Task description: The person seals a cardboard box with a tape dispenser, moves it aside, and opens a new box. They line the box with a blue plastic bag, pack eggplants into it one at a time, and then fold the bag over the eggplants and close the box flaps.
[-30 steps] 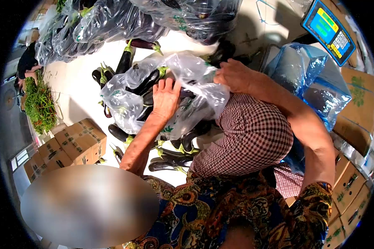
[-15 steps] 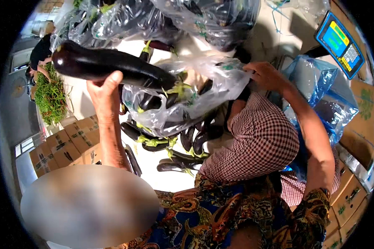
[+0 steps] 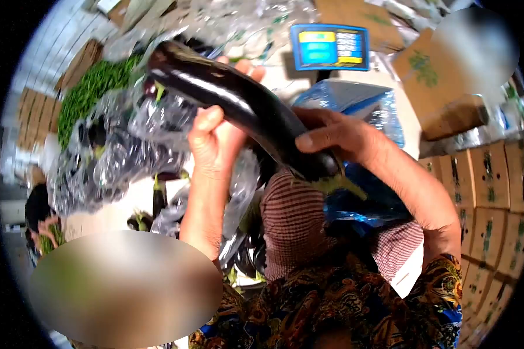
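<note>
A long, glossy dark eggplant (image 3: 227,96) is held up in front of me, slanting from upper left to its green stem end at lower right. My left hand (image 3: 216,139) is closed around its middle from below, with fingertips showing on the far side. Nearer the stem, my right hand (image 3: 340,135) grips it with the thumb on top. Beneath my arms lie a clear plastic bag (image 3: 243,174) and loose eggplants (image 3: 249,256), partly hidden. Below my right hand, a blue plastic bag (image 3: 364,212) lies against my knees.
A scale display (image 3: 330,47) stands ahead, beside a blue-lined container (image 3: 355,96). Filled clear bags (image 3: 110,168) and a heap of green peppers (image 3: 93,96) are at left. Cardboard boxes (image 3: 488,186) are stacked at right. Another person (image 3: 38,209) is at far left.
My view has turned to the right. The eggplant has moved right with my left hand, away from the clear bag. My right hand has let go of that bag and taken the eggplant's stem end.
</note>
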Action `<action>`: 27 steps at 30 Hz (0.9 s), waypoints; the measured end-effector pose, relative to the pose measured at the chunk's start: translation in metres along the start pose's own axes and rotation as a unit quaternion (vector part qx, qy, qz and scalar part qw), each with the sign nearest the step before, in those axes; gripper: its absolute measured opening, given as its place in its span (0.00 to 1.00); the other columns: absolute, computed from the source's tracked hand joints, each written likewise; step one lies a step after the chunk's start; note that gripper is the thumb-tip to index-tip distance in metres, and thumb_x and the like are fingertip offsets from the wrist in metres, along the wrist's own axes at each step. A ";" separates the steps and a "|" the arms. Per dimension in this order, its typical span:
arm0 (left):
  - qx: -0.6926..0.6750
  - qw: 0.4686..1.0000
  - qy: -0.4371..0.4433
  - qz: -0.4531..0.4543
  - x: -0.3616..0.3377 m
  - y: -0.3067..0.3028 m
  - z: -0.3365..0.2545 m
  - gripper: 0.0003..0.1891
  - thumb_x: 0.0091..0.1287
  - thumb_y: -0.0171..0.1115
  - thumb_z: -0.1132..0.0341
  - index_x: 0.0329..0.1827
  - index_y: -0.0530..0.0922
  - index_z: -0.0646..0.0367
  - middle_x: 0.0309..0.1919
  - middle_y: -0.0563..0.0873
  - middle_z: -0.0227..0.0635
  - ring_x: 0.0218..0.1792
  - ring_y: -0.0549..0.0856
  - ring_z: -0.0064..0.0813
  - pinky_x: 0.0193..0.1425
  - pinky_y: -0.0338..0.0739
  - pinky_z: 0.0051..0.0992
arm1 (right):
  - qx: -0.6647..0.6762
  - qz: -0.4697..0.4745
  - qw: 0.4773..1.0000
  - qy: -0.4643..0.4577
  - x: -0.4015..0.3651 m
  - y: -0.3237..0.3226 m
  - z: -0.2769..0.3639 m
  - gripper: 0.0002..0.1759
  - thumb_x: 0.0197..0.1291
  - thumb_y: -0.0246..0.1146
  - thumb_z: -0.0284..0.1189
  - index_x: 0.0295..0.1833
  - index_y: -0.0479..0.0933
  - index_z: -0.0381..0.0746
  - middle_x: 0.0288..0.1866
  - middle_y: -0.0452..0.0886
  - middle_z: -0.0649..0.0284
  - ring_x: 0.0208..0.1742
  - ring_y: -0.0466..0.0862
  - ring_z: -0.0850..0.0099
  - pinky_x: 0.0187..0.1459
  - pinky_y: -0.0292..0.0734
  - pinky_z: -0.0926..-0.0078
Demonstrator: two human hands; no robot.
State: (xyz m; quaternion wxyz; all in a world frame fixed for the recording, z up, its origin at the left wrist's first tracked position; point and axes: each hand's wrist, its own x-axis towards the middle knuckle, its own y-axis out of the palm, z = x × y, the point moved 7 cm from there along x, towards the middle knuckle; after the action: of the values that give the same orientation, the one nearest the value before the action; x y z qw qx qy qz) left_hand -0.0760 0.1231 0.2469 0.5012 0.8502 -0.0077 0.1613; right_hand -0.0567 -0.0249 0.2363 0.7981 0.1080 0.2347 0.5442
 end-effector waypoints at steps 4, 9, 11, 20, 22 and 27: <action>-0.002 0.997 -0.066 0.029 0.034 0.026 0.070 0.39 0.52 0.63 0.65 0.68 0.60 0.66 0.62 0.72 0.49 0.64 0.71 0.45 0.72 0.60 0.42 | -0.045 -0.198 0.978 -0.047 -0.084 -0.013 0.033 0.36 0.52 0.70 0.33 0.66 0.64 0.36 0.52 0.76 0.61 0.55 0.74 0.74 0.55 0.69 0.76; 0.070 0.982 -0.160 0.069 0.037 0.069 0.135 0.32 0.57 0.65 0.67 0.65 0.66 0.63 0.62 0.74 0.44 0.61 0.75 0.40 0.66 0.69 0.40 | -0.238 -0.318 0.913 -0.095 -0.175 -0.043 0.028 0.43 0.47 0.74 0.28 0.68 0.60 0.37 0.57 0.74 0.59 0.60 0.73 0.70 0.62 0.65 0.72; 0.041 0.973 -0.205 0.098 0.036 0.085 0.162 0.23 0.55 0.63 0.72 0.56 0.72 0.65 0.50 0.81 0.38 0.53 0.80 0.35 0.61 0.71 0.35 | -0.223 -0.357 0.903 -0.087 -0.205 -0.050 0.016 0.46 0.47 0.74 0.31 0.70 0.59 0.36 0.58 0.74 0.58 0.61 0.73 0.68 0.63 0.65 0.70; 0.082 0.953 -0.291 0.027 0.036 0.100 0.222 0.15 0.63 0.60 0.64 0.50 0.74 0.61 0.41 0.82 0.33 0.42 0.82 0.27 0.48 0.76 0.29 | -0.362 -0.463 0.799 -0.128 -0.273 -0.063 -0.012 0.44 0.46 0.74 0.34 0.68 0.62 0.38 0.58 0.75 0.52 0.60 0.75 0.64 0.61 0.68 0.68; 0.158 0.943 -0.291 0.025 0.041 0.109 0.235 0.17 0.64 0.58 0.60 0.50 0.74 0.62 0.41 0.82 0.35 0.42 0.82 0.28 0.46 0.76 0.29 | -0.349 -0.488 0.793 -0.109 -0.285 -0.063 -0.013 0.42 0.48 0.73 0.37 0.68 0.63 0.38 0.56 0.76 0.51 0.59 0.76 0.63 0.60 0.69 0.68; 0.250 0.884 -0.355 0.175 0.032 0.106 0.294 0.23 0.76 0.42 0.54 0.65 0.64 0.62 0.56 0.77 0.46 0.50 0.81 0.38 0.52 0.80 0.33 | -0.172 -0.575 0.792 -0.116 -0.362 -0.067 -0.067 0.44 0.50 0.69 0.47 0.67 0.62 0.35 0.52 0.77 0.51 0.52 0.77 0.67 0.52 0.72 0.72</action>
State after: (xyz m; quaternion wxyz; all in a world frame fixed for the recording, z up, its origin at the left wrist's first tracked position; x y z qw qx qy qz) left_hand 0.0140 -0.1761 0.2152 0.1992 0.9327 -0.2926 -0.0696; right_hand -0.1429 -0.3891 0.2430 0.9903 -0.1240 0.0619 0.0001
